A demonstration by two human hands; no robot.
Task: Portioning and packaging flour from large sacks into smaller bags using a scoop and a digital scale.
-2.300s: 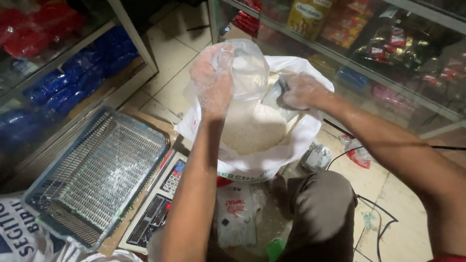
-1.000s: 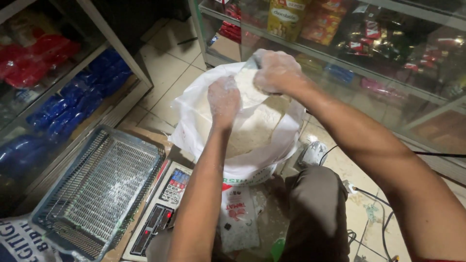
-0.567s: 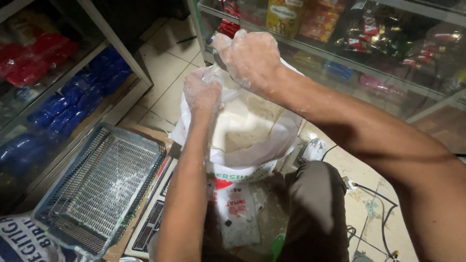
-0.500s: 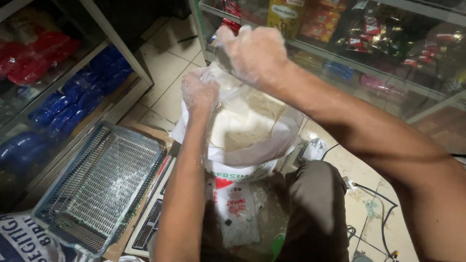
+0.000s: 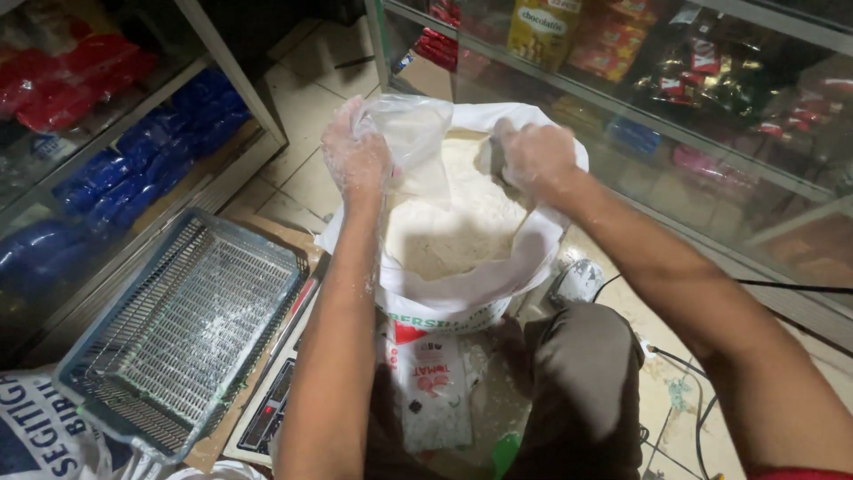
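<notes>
A big white sack (image 5: 462, 298) of flour stands open on the floor between my knees. My left hand (image 5: 354, 156), dusted white, holds up a small clear plastic bag (image 5: 410, 142) with some flour in it, just over the sack's left side. My right hand (image 5: 538, 153) is lowered into the sack on the right, closed around a scoop handle (image 5: 495, 160) that is mostly hidden by the fingers. The white flour (image 5: 453, 233) fills the sack below both hands.
A blue-grey wire basket (image 5: 182, 329) lies on a scale at my left. Glass display cabinets with packaged goods (image 5: 657, 71) stand ahead and at the left (image 5: 107, 116). A cable (image 5: 702, 409) runs over the tiled floor at the right. My knee (image 5: 582, 356) is beside the sack.
My right hand was raised above the small bag, tipping flour in, and has now dropped back down into the sack. My left hand stays up holding the bag.
</notes>
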